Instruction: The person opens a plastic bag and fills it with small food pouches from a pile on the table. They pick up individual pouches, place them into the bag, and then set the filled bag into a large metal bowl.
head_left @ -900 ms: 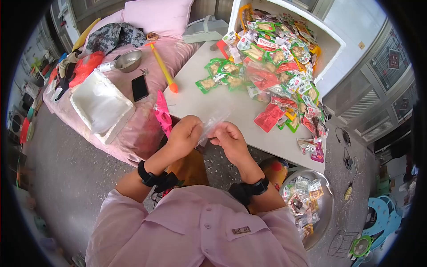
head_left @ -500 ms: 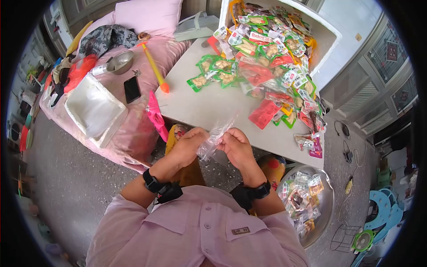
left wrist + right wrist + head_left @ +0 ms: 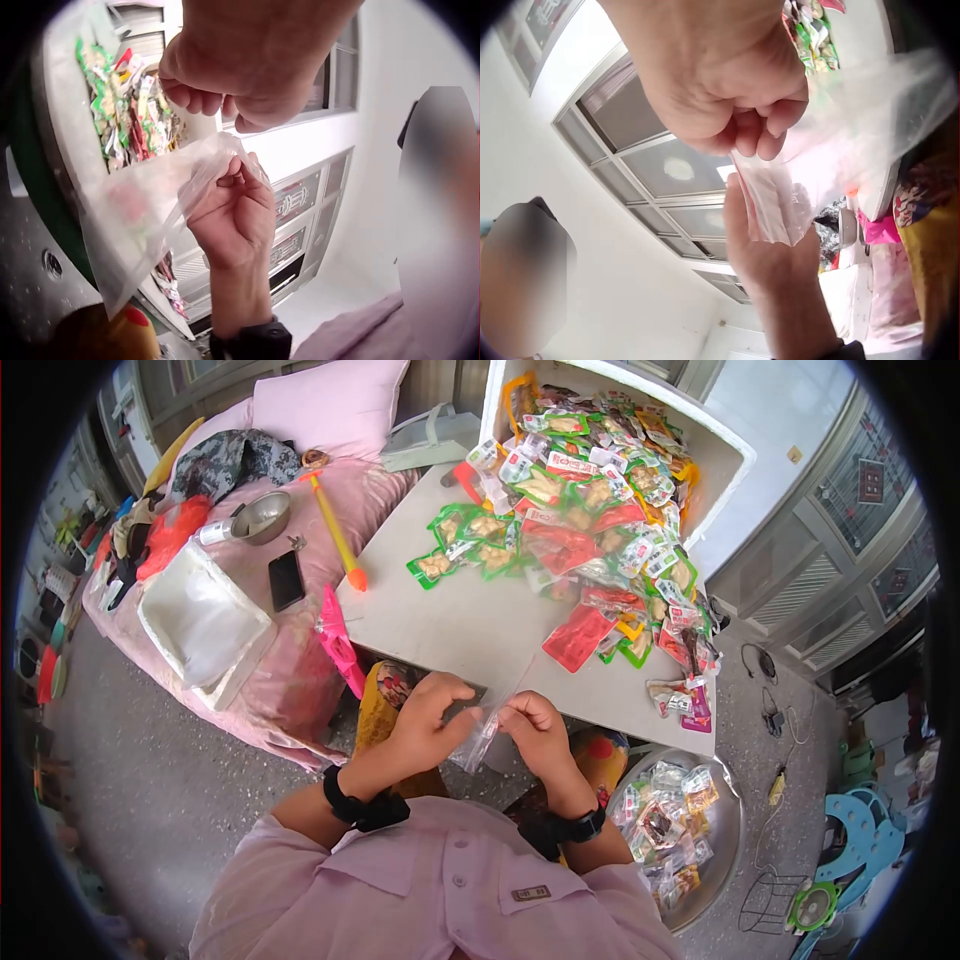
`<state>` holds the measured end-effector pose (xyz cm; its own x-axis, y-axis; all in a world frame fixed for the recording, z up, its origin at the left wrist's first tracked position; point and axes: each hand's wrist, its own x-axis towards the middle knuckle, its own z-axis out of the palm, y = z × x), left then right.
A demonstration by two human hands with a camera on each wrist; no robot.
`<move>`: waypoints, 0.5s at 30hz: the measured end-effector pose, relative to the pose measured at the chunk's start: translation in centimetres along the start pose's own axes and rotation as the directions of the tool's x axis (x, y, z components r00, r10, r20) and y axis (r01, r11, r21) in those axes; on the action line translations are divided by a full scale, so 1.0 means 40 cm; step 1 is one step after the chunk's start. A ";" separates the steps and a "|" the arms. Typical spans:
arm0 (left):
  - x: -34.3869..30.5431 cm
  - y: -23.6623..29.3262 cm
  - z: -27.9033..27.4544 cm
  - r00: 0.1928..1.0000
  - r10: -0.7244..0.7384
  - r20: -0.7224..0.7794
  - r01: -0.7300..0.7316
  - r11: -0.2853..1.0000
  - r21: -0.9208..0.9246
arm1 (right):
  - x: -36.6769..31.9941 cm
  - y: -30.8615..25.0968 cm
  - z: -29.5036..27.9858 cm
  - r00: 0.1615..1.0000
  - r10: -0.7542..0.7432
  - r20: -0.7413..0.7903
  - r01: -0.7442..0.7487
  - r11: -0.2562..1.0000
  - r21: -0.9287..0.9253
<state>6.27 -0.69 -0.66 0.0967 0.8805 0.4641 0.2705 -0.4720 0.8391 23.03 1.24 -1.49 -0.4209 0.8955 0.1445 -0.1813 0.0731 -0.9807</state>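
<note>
Pinching, head view: my right grip has thumb and fingers closed on a clear, thin plastic bag with a reddish line along one edge.
Left side, head view: my left grip is loosely bent, thumb and forefinger apart, just beside the bag.
Bag's place, head view: between my two grips, by the near edge of the pale, flat-topped desk.
Packets, head view: a heap of red, green and white plastic food packets spills from a white foam box onto the desk.
Basin, head view: a round, silvery metal basin holds more packets, right of my lap.
Bag, left wrist view: it slants down from my right fingertips, see-through, beneath my left grip.
Red-lined edge, right wrist view: below my right fingers; I cannot tell whether my left grip touches it.
</note>
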 end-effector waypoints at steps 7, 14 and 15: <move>-0.006 0.035 0.014 0.982 -0.027 0.189 0.024 1.000 0.021 | -0.003 -0.017 -0.002 0.995 -0.004 0.097 0.021 0.985 -0.172; -0.018 0.024 0.012 0.971 -0.052 0.231 0.073 0.994 -0.083 | -0.016 -0.032 -0.002 0.989 0.058 0.137 -0.044 0.994 -0.101; -0.020 0.023 0.008 0.961 -0.109 0.254 0.139 0.985 -0.101 | -0.015 -0.028 -0.005 0.988 0.056 0.144 -0.039 0.993 -0.113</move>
<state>6.76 -1.82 -0.35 0.3062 0.9092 0.2822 0.1833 -0.3472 0.9197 23.68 0.70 -0.49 -0.5541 0.8255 0.1072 -0.0626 0.0870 -0.9942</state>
